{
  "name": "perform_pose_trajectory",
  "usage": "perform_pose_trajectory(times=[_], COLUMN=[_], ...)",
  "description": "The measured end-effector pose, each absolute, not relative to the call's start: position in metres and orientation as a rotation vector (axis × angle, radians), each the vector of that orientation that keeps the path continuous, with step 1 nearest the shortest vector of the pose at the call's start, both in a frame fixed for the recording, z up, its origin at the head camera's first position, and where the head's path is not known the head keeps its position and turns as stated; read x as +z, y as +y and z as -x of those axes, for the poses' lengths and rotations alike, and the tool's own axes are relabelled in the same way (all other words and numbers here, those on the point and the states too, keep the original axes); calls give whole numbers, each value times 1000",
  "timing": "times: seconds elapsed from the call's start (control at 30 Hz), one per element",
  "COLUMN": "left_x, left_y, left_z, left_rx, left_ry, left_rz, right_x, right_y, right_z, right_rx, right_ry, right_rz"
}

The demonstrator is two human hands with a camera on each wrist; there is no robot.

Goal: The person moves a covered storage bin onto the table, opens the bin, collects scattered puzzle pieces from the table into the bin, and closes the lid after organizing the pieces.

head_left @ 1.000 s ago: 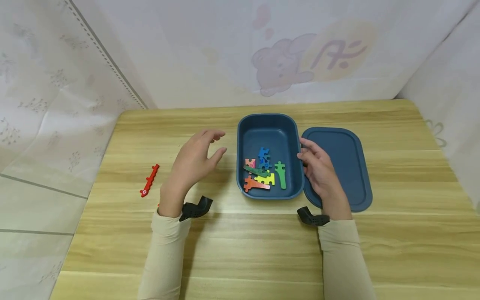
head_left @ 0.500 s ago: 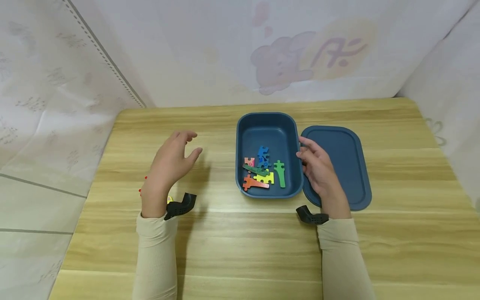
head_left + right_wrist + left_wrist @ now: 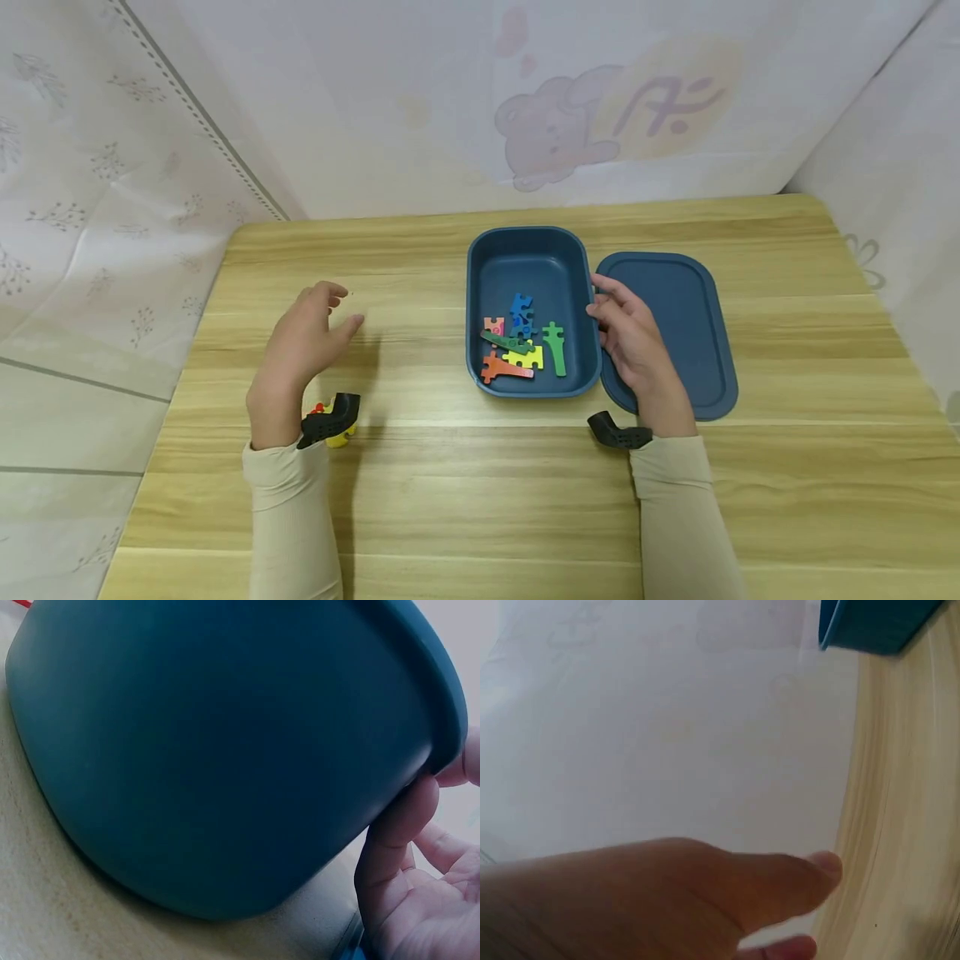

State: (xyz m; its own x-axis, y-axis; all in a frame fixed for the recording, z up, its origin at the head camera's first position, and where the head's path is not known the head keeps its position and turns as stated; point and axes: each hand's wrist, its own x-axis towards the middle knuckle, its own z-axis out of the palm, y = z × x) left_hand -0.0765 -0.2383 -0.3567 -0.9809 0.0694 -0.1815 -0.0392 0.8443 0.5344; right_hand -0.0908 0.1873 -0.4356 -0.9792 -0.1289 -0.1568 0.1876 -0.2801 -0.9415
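In the head view, a dark blue box point(image 3: 531, 250) stood on the wooden table point(image 3: 480, 483), with its matching lid point(image 3: 675, 333) lying flat just beside it on the right. Inside the box lay several coloured puzzle pieces point(image 3: 521, 343): blue, green, yellow, orange and pink, piled loosely toward the near end. The right hand point(image 3: 628, 333) rested against the box's right wall, fingers lightly curled on the rim, part of the hand over the lid's left edge. The left hand point(image 3: 300, 350) hovered above the table well to the left of the box, fingers relaxed and spread, holding nothing. Just beside the left wrist, a small red and yellow piece point(image 3: 333, 427) lay on the table, mostly hidden by the black wrist mount. In the left wrist view, the left hand point(image 3: 652, 900) filled the lower part, its thumb extended over the table, and a corner of the box point(image 3: 877, 626) showed at the top right; nothing was in its grasp. In the right wrist view, the box's outer wall point(image 3: 217, 757) filled the frame, and the right hand's fingers point(image 3: 397, 825) pressed against that wall just under the rim.
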Motion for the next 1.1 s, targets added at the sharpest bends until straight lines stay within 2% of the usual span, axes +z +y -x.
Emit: perform_pose_trajectory(times=[0.27,1.1], left_x=[-355,-368], left_y=[-260,-286], left_z=[73,76], left_rx=[769,692], left_ry=[2738,2628], left_rz=[110,162], right_x=[-435,-436], right_y=[186,187], right_z=[91,91], right_rx=[-2369,-2364], right_ry=[1750,1744], right_rz=[-83,-82])
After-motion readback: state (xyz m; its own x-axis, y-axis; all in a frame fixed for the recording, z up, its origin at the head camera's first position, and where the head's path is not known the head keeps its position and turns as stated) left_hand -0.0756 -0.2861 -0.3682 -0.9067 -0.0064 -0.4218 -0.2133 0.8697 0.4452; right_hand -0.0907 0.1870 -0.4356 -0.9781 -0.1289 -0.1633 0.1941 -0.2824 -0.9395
